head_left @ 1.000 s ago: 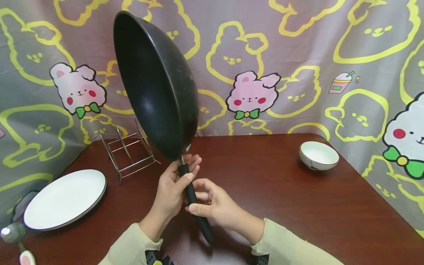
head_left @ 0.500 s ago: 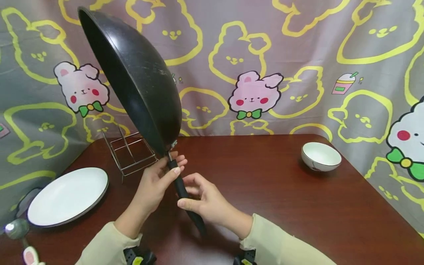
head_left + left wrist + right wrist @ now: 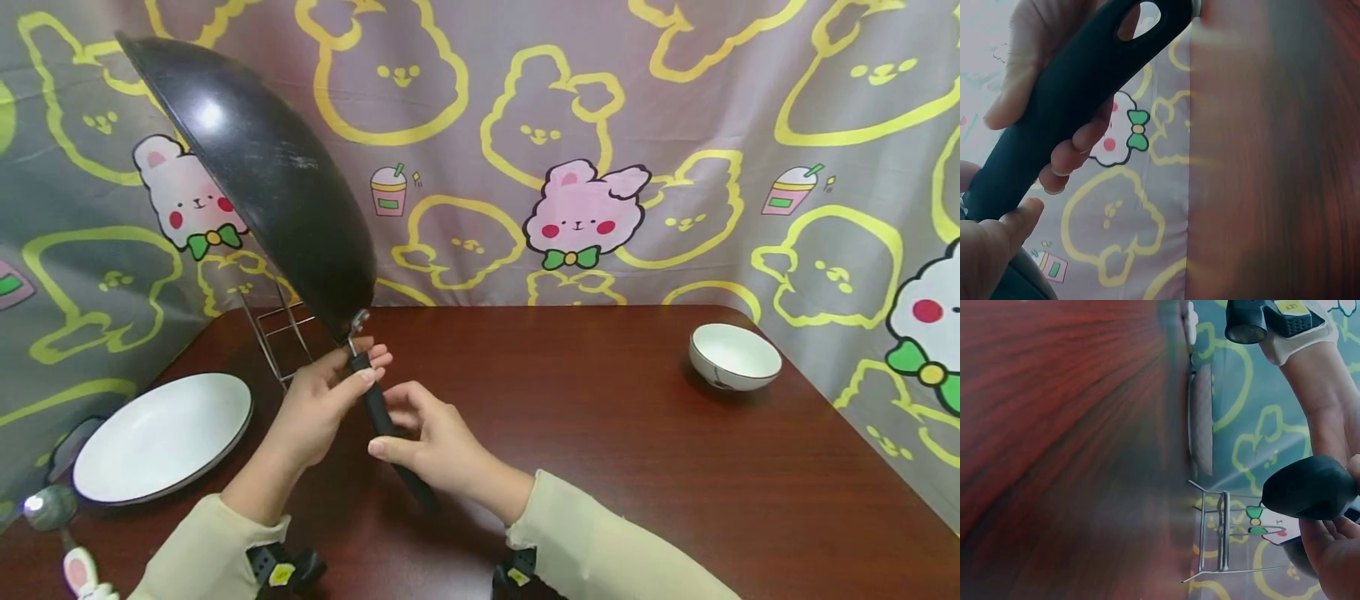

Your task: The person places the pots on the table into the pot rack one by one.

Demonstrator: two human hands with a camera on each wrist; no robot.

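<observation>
A deep black wok (image 3: 277, 175) is held up off the table, steeply tilted, its outer side showing and its hollow turned away to the left. My left hand (image 3: 315, 408) grips the top of the black handle (image 3: 378, 412), close to the metal joint, thumb across the front. Lower down, my right hand (image 3: 435, 442) holds the same handle between thumb and fingers. The left wrist view shows the handle (image 3: 1054, 125) with its hanging hole and fingers on both sides. In the right wrist view the handle's rounded end (image 3: 1310, 487) points toward the camera.
Behind the wok stands a wire rack (image 3: 1225, 531), partly hidden in the head view. A white plate (image 3: 161, 437) with a dark rim lies at the left, and a round-headed spoon (image 3: 51, 508) is nearer. A white bowl (image 3: 735, 354) sits at the right rear. A patterned curtain (image 3: 465, 100) hangs behind.
Both hands have carried the wok to the left. It has tipped further left, so its inside has gone out of sight and its outer side shows. Both hands keep their hold.
</observation>
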